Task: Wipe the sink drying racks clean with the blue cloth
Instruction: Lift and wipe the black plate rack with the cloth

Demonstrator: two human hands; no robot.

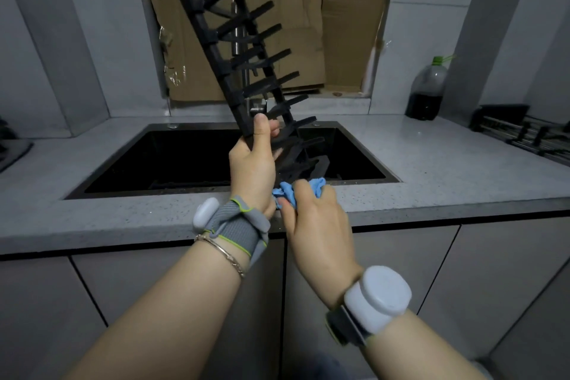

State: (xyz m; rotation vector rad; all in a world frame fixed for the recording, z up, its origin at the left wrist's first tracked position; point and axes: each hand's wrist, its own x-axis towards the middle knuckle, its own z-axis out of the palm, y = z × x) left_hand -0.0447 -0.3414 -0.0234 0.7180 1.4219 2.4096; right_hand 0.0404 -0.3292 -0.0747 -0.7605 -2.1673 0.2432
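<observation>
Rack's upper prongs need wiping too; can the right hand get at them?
Probably yes: nothing covers the rack above the left hand; the right hand holds the blue cloth just below.

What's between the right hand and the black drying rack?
The blue cloth, bunched in the right hand at the lower end of the black drying rack. Shown in the head view.

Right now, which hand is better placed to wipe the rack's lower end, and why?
The right hand: it grips the blue cloth at the lower end of the drying rack, while the left hand holds the rack tilted above the sink.
</observation>
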